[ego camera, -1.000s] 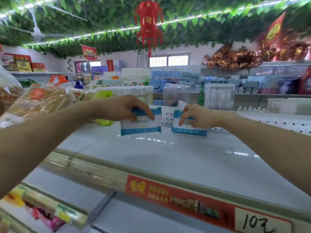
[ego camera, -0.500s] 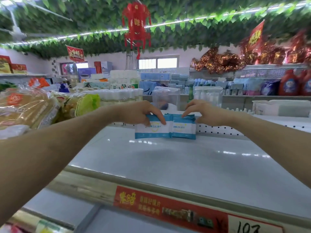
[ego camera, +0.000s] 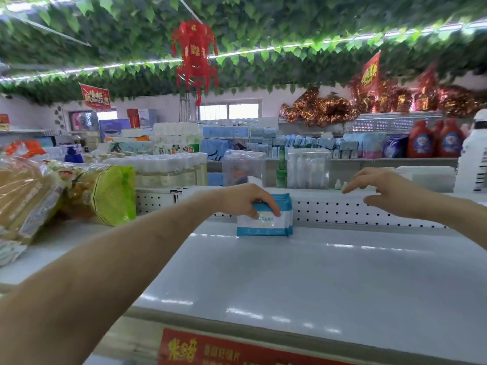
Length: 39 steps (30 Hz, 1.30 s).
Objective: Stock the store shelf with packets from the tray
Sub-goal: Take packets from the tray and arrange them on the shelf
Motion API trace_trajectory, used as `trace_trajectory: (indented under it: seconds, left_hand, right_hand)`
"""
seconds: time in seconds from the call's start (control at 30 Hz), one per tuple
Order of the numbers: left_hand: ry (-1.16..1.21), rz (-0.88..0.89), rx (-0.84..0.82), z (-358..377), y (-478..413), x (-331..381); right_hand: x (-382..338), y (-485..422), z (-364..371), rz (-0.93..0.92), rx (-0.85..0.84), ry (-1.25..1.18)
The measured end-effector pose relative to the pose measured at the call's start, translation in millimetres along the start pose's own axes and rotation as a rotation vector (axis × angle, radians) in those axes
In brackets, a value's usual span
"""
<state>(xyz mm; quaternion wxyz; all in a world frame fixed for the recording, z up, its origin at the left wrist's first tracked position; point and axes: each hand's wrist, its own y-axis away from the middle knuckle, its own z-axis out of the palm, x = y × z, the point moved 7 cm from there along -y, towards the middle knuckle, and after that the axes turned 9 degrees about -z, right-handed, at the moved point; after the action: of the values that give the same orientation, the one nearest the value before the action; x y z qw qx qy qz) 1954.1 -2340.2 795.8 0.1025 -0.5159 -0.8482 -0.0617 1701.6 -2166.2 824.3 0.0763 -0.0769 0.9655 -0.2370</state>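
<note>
**Stocking the shelf:** Your left hand (ego camera: pixel 245 200) grips a small row of white-and-blue packets (ego camera: pixel 263 225) from above. The thumb lies across the front face and the fingers curl over the top edge. The packets stand upright on the white shelf (ego camera: pixel 290 280) at its back edge, about midway along, against the perforated back panel (ego camera: pixel 342 210). Several stand one behind another, their bottom edges on the shelf surface.

Your right hand (ego camera: pixel 387 192) hangs in the air to the right of the packets, well apart from them and level with the top of the back panel. Its fingers are spread and loosely bent, and it holds nothing. Both of your forearms are bare, the left reaching in from the lower left corner of the view and the right from the right edge.

The shelf surface between you and the packets is glossy white and catches streaks of light. A red price strip (ego camera: pixel 210 349) with yellow lettering runs along the shelf's front edge. Clear bags of bread (ego camera: pixel 23 196) lie at the shelf's left end, with a yellow-green bag (ego camera: pixel 113 193) just beside them near the back-left corner.

Beyond the back panel, other store shelves carry boxes, tissue packs and, at far right, red detergent bottles (ego camera: pixel 421 140). A red paper lantern (ego camera: pixel 193 54) hangs from a ceiling covered in green leaf garlands (ego camera: pixel 263 35).
</note>
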Motion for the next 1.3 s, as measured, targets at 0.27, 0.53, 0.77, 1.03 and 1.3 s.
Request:
trace_trajectory:
  seconds: [0.27, 0.53, 0.77, 1.03, 1.3]
  left_hand:
    - [-0.153, 0.003, 0.196, -4, -5, -8]
    - [-0.041, 0.008, 0.3, -44, 83, -12]
    - [-0.048, -0.328, 0.35, -67, 226, -51]
    - [-0.16, -0.771, 0.432, -61, 417, -95]
    - [-0.087, -1.161, 0.452, -1, 606, -101]
  right_hand:
    - [-9, 5, -19, -0.006, -0.003, 0.027]
    - [-99, -52, 5, -0.185, -0.08, 0.021]
    - [-255, -114, 62, -0.537, -0.191, -0.015]
    - [-454, -144, 123, -0.891, -0.264, -0.102]
    - [-608, -122, 199, -1.096, -0.36, -0.268]
